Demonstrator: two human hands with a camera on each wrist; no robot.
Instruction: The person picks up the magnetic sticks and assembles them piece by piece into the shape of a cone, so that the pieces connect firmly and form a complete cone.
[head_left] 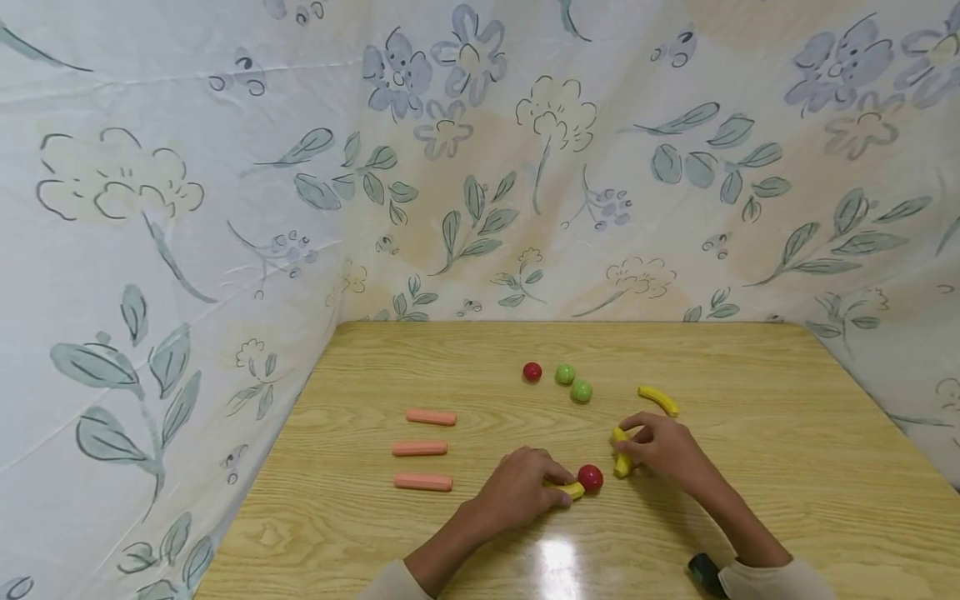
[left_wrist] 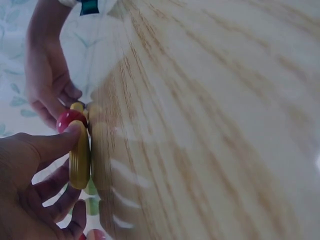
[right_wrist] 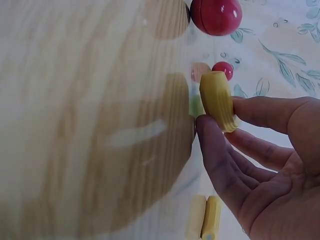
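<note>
Left hand (head_left: 525,487) pinches left yellow piece (head_left: 574,491) low at worktop (head_left: 337,533), long axis roughly sideways; right end meets red ball (head_left: 591,477), touching or nearly so; ball sits between hands, nearer left; right yellow piece (head_left: 620,467) apart from ball, long axis near to far, held by right hand (head_left: 663,450); far yellow piece (head_left: 658,401) lies just beyond, slanting.

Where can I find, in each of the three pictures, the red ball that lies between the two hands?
Head: the red ball is right of centre, in the lower half.
Left wrist: the red ball is at the left, about mid-height, partly hidden.
Right wrist: the red ball is at the top edge, right of centre, the larger of two.
Shared landmark: the yellow piece in the right hand.
</note>
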